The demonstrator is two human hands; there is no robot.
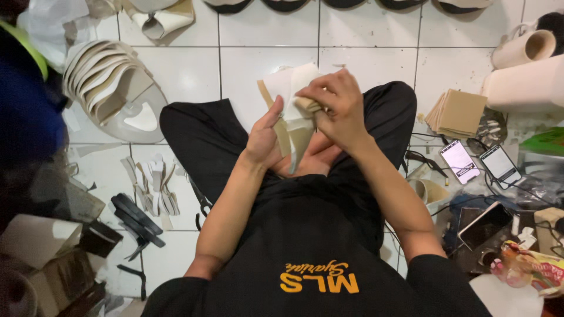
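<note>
While left hand [265, 138] backed the tan strip [286, 136], right hand [336, 107] fingers clamped its white backing [288, 88]; a slow, even peel seemed best.

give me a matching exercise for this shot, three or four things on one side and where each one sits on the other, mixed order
Things:
1. tan and white sheet pieces
2. stack of tan square sheets
3. two phones with lit screens
4. fan of curved cut pieces

Places:
A. on the tiled floor at the upper left
B. between the left hand and the right hand
C. on the floor at the right, just below the tan stack
D. on the floor right of the raised knee, above the phones

Pairs: 1-B, 2-D, 3-C, 4-A
</note>
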